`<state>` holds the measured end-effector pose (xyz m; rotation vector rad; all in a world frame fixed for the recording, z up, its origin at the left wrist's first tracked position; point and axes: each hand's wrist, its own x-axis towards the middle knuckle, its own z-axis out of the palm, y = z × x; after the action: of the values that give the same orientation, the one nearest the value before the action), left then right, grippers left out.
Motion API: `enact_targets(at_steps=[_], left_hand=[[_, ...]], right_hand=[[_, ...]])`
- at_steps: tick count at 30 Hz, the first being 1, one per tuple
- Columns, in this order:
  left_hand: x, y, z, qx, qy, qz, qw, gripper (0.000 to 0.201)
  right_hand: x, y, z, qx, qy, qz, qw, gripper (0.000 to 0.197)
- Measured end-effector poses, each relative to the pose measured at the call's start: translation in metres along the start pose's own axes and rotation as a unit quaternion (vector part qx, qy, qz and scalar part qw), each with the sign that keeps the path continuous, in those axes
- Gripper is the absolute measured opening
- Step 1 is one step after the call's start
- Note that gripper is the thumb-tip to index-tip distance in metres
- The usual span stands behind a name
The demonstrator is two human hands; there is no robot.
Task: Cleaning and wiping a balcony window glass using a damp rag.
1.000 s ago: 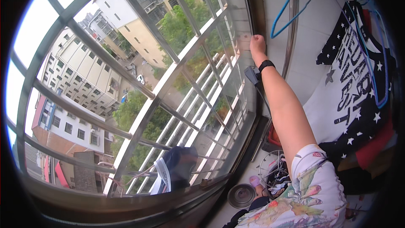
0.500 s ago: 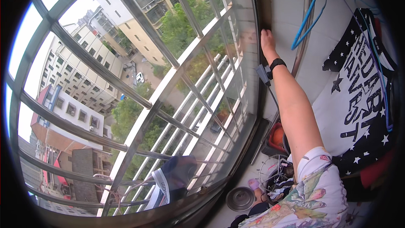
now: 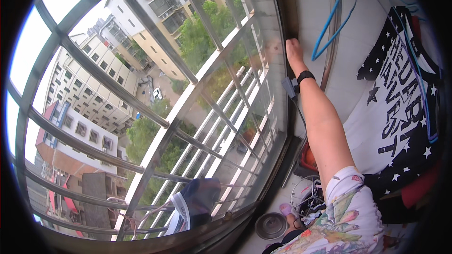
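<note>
My right arm reaches up along the right side of a large glass window (image 3: 226, 127). At its end my right hand (image 3: 294, 52) is closed, its curled fingers against the dark window frame (image 3: 286, 28); a faint reflection of the hand shows in the glass. On the wrist sits a black strap (image 3: 305, 76), and a grey-blue flat piece (image 3: 288, 87) with a cable hangs beside it. My left hand is out of view.
Metal bars (image 3: 136, 108) stand beyond the glass, with dark underpants (image 3: 195, 204) near the bottom. At right are blue hangers (image 3: 329, 23) and a black-and-white star-print shirt (image 3: 395, 108). A round metal lid (image 3: 271, 226) and a red container (image 3: 308, 157) lie low on the floor.
My right hand has come slightly lower and nearer the window frame, still against its edge. The whole view has shifted a little.
</note>
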<state>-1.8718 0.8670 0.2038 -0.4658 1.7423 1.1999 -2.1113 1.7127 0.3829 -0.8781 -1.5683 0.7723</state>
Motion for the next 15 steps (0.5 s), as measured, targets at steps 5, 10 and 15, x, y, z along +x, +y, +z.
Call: enact_targets(at_steps=[5, 10, 15], left_hand=[[-0.005, 0.010, 0.004, 0.023, -0.019, -0.015, 0.999, 0.026], [-0.028, 0.026, 0.019, 0.001, 0.029, 0.002, 1.000, 0.031], [-0.006, 0.028, 0.012, 0.038, -0.040, 0.005, 0.998, 0.042]], right_hand=[[-0.006, -0.009, -0.008, -0.019, 0.038, -0.067, 0.997, 0.029], [-0.009, -0.032, -0.013, 0.030, 0.037, -0.032, 0.998, 0.035], [0.018, -0.039, -0.009, 0.015, 0.050, -0.047, 0.998, 0.049]])
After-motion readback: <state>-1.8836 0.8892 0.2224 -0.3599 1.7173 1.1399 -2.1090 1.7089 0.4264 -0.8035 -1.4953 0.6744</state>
